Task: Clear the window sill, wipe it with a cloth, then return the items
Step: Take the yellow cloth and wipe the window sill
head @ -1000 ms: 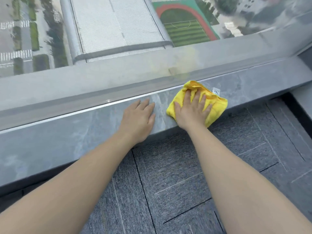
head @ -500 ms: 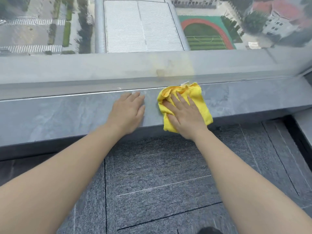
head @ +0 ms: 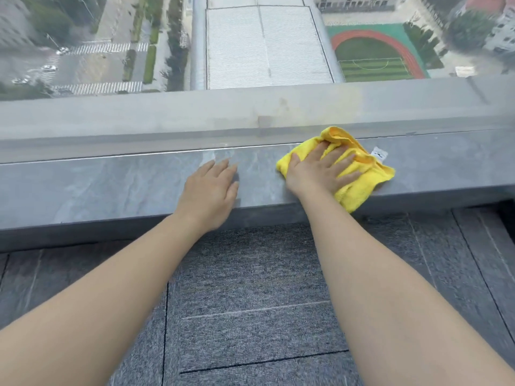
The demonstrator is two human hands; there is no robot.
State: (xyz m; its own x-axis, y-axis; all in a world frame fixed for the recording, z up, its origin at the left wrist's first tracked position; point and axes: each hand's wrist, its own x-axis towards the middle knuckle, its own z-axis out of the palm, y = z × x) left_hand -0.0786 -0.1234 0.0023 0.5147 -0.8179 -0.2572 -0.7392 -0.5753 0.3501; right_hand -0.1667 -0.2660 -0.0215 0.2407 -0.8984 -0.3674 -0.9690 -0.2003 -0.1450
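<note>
A grey stone window sill (head: 111, 188) runs across the view below the glass. A crumpled yellow cloth (head: 359, 188) with a small white label lies on the sill right of centre, one corner hanging over the front edge. My right hand (head: 320, 171) presses flat on the cloth, fingers spread towards the glass. My left hand (head: 209, 193) rests palm down on the bare sill just left of the cloth, holding nothing. No other items show on the sill.
The window pane (head: 264, 51) rises straight behind the sill, with a street and a sports field far below. Grey carpet tiles (head: 250, 302) cover the floor in front of the sill. A dark gap lies at the far right, below the sill's end.
My right hand has slid the yellow cloth to the right along the sill, away from my left hand. The left hand stays planted on the stone.
</note>
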